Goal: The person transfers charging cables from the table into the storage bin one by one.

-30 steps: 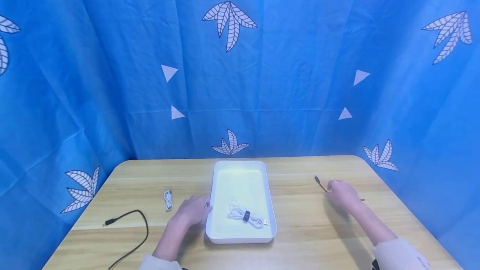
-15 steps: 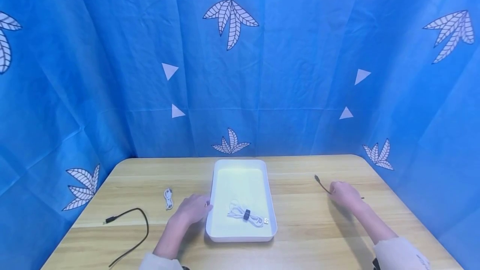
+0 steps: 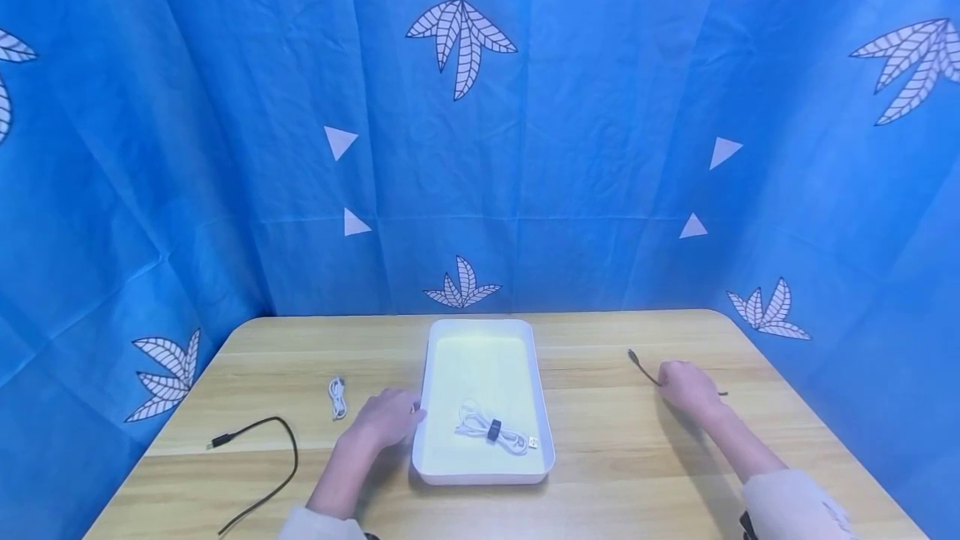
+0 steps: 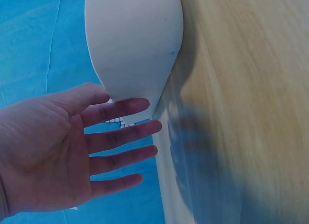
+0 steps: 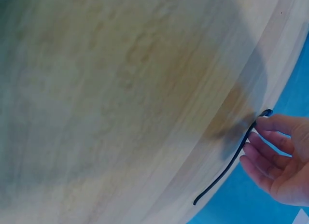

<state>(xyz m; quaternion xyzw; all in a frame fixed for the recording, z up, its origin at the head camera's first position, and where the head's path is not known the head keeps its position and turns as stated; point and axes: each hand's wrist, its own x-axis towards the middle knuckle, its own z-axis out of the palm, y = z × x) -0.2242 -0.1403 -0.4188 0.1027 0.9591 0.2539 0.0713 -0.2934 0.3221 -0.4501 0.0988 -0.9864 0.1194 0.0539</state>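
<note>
My left hand [image 3: 386, 419] is at the left wall of the white tray [image 4: 135, 45]. Its thumb goes over the rim and its index finger lies along the outside, pinching the wall; the other fingers are extended. Inside the tray lies a coiled white USB cable [image 3: 472, 422] bound with a dark strap. On the right, my right hand [image 3: 688, 390] pinches a short black cable [image 5: 224, 173] between thumb and index fingertips. One connector end [image 3: 633, 357] shows beyond the hand, and the middle of the cable is hidden in the head view.
A small bundled white cable [image 3: 337, 398] lies left of the tray. Further left, a longer black cable [image 3: 288, 448] curves towards the front edge of the wooden table [image 3: 600, 457]. A blue patterned curtain [image 3: 585, 148] surrounds the back and sides.
Little differs: both hands stay where they were, at the tray and at the black cable. The head view has shifted very slightly.
</note>
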